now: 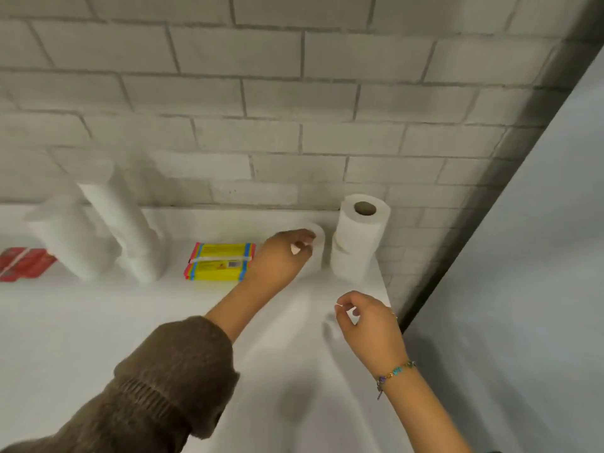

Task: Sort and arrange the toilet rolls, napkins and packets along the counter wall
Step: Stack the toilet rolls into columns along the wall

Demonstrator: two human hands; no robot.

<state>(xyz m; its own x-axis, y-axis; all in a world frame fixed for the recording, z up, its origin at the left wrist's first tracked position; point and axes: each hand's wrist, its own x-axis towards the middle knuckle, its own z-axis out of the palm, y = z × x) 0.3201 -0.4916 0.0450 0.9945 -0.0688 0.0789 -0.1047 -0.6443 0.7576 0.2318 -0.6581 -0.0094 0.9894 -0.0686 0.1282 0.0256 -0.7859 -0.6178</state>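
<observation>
My left hand reaches over a white toilet roll standing on the white counter by the brick wall; its fingers curl round the roll's top. Just right of it, two toilet rolls are stacked upright near the counter's right end. My right hand hovers above the counter in front of the stack, fingers loosely curled and holding nothing. A yellow packet with coloured edges lies left of my left hand.
Blurred tall white paper rolls stand at the back left, another white roll beside them. A red packet lies at the far left. The counter ends at the right against a grey panel.
</observation>
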